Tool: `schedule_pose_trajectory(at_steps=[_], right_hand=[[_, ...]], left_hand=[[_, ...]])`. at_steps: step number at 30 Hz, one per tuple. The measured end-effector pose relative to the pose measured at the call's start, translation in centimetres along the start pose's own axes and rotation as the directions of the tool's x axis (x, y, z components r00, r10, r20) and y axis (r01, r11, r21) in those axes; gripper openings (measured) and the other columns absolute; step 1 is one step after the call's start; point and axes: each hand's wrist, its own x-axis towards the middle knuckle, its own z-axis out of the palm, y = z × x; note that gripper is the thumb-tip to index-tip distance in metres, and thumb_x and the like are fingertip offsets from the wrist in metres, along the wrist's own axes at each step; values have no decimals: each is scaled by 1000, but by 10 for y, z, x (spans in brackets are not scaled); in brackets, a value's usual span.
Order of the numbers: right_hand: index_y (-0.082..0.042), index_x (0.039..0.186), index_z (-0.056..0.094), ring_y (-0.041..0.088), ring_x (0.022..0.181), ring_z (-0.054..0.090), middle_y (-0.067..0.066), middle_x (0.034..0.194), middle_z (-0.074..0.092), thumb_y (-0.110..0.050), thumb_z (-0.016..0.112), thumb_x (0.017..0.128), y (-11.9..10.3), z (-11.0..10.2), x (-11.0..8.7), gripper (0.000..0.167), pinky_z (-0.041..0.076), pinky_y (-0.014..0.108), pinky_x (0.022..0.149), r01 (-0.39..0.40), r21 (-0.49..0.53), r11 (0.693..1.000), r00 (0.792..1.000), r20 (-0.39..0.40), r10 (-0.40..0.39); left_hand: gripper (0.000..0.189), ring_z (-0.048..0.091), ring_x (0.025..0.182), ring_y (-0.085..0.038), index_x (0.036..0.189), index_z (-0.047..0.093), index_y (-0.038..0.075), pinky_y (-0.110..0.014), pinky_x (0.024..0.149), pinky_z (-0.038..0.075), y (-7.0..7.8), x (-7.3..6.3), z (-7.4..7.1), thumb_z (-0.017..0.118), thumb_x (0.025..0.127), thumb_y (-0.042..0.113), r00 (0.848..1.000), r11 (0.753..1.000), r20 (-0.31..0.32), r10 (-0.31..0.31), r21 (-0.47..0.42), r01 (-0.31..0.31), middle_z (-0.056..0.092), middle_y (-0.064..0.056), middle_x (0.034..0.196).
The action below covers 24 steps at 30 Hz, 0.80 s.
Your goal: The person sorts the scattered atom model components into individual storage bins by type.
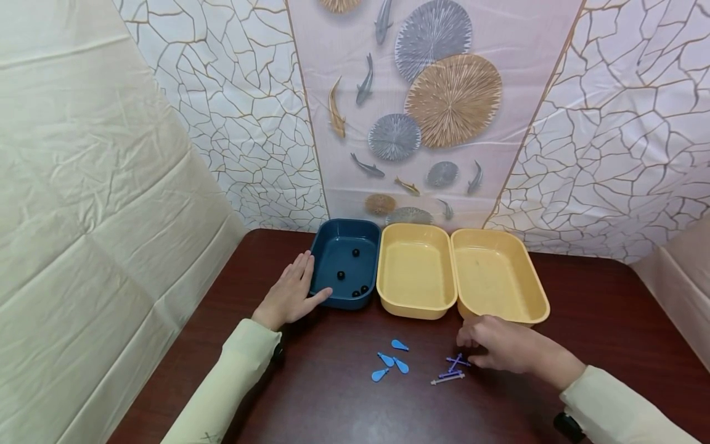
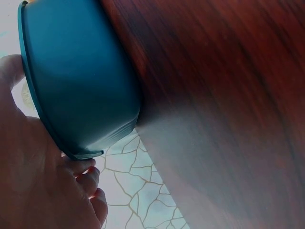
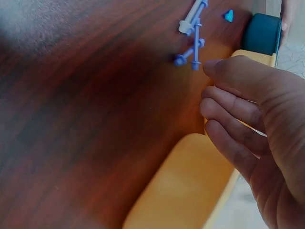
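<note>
Purple sticks (image 1: 456, 361) lie crossed right of the lower centre, just beside the right hand (image 1: 501, 344), whose thumb and loosely bent fingers stand apart with nothing seen between them. A pale stick (image 1: 447, 380) lies below the pile, blue drop-shaped pieces (image 1: 401, 365) to its left. Above stand two yellow trays (image 1: 417, 271), that hand overlapping the right one's near edge. Further left, a dark blue tray (image 1: 346, 237) holds black balls (image 1: 341, 275); the left hand (image 1: 288, 293) rests straight fingers at its left edge, thumb over the rim.
</note>
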Motion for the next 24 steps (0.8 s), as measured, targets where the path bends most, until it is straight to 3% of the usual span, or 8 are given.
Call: schedule_pose_trajectory(at_steps=[12,24], right_hand=[[-16,90,71,-4,73,54,-11,80,61,-4,84,79,5,21,0,21,44,11,61,53,53,997,998,-46,-50],[-20,82,65,-6,70,51,-12,76,58,1,83,76,7,23,1,28,41,8,59,58,65,996,996,-76,-54]], left_hand=[[97,11,166,-40,167,12,-3,-57,134,15,3,-1,-1,49,105,61,1000,1000,1,-4,-3,4,9,-20,178],[97,11,166,-41,167,12,-4,-57,134,15,2,-2,-2,50,104,60,1000,1000,-6,-1,-9,1,9,-21,178]])
